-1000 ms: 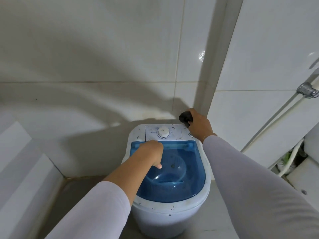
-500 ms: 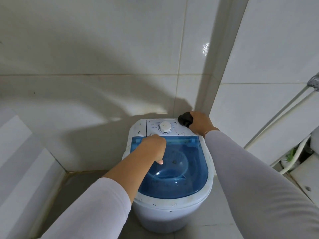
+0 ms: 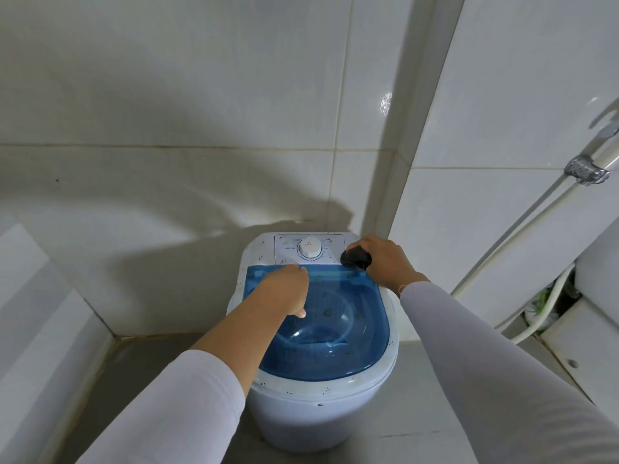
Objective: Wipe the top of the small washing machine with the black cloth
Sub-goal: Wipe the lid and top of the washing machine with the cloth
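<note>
Tiled wall (image 3: pixel 201 182) crowds the washing machine (image 3: pixel 321 406) behind.

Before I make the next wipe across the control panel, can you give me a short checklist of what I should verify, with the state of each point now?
1. Black cloth held in the right hand: ok.
2. Cloth on the machine top, at the right back corner beside the dial: ok.
3. Left hand rests on the blue lid, steadying it: ok.
4. Lid closed: ok.
5. Panel free of loose items: ok.
6. Black specks on the white rim remain: not ok.
</note>
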The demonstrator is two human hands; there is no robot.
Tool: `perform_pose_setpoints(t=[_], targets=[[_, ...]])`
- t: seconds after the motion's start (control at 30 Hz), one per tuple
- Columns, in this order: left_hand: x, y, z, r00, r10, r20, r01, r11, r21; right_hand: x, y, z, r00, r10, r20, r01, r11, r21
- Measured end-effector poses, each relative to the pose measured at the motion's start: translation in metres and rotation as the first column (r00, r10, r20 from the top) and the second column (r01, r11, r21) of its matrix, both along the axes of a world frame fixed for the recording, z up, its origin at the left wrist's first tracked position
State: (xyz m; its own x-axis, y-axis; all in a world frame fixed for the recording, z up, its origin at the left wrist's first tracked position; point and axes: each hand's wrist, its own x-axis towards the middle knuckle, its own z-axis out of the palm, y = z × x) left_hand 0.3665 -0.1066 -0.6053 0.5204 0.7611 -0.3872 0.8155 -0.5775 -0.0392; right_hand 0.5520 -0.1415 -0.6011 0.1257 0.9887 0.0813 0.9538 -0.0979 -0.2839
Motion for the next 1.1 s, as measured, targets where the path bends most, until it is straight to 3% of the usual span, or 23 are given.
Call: perform_pose_setpoints(t=[0.13, 0.23, 0.37, 0.5, 1.1], targets=[[-0.002, -0.001, 0.001, 1.0, -0.004, 0.016, 0.005, 1.0, -0.019, 0.005, -0.008, -0.002, 1.0, 0.002, -0.015, -0.002, 0.999, -0.043], [-0.003, -0.003, 0.002, 1.0, -0.003, 0.012, 0.003, 1.0, -0.029, 0.013, -0.006, 0.011, 0.988, -0.057, -0.141, 0.045, 0.995, -0.089], [-0.004, -0.003, 0.002, 1.0, 0.0, 0.029, 0.001, 0.999, -0.034, 0.017, 0.002, 0.021, 0.939, -0.215, -0.268, 0.242, 0.967, 0.073], [-0.005, -0.002, 0.002, 0.999, -0.006, 0.037, 0.008, 0.999, -0.038, 0.008, 0.011, 0.012, 0.916, -0.274, -0.292, 0.312, 0.945, 0.092], [-0.003, -0.003, 0.007, 1.0, -0.002, 0.006, 0.002, 0.999, -0.041, 0.012, -0.028, -0.015, 0.87, -0.333, -0.363, 0.328, 0.942, -0.077]])
